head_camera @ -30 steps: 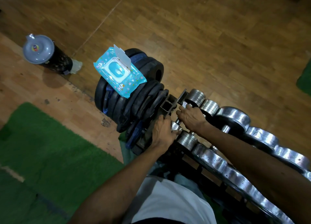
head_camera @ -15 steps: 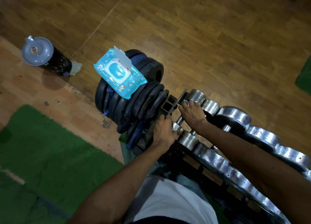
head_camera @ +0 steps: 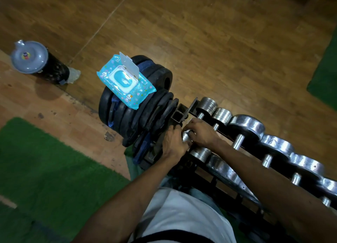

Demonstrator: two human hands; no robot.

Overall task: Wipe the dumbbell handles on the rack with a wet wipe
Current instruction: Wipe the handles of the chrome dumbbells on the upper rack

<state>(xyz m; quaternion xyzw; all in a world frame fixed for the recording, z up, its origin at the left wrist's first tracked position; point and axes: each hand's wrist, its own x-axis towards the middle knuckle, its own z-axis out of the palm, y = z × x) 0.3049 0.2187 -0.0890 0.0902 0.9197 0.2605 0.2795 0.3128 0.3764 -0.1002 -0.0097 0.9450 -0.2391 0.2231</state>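
My left hand (head_camera: 173, 142) wraps the near head of the first dumbbell (head_camera: 187, 136) at the end of the rack (head_camera: 184, 113), fingers curled over the metal. My right hand (head_camera: 202, 133) closes on the handle just beside that head, knuckles up. A pale scrap shows between my fingers near the bar, which I take for the wipe, but it is too hidden to be sure. The far head (head_camera: 207, 106) sits free at the other end, with a bare stretch of handle between it and my knuckles.

The pack (head_camera: 125, 84) lies on top of the plates (head_camera: 138, 118), lid standing open, its corner hanging past the edge. If I jolt the stack with my left forearm, I judge it could slide off to the floor. Left open, the wipes inside may also dry out.

The bigger risk is the dumbbell itself. It is small and round, and twisting the handle hard could roll it in its cradle, pinching my left fingers against the rack post. My left grip is what stops that, so it should not slacken.

A damp handle is slippery, too. The neighbouring dumbbell (head_camera: 221, 115) sits touching this one, and my right knuckles could scrape its head as I rub.

The bottle (head_camera: 38, 64) stands well apart on the floor and poses no danger.
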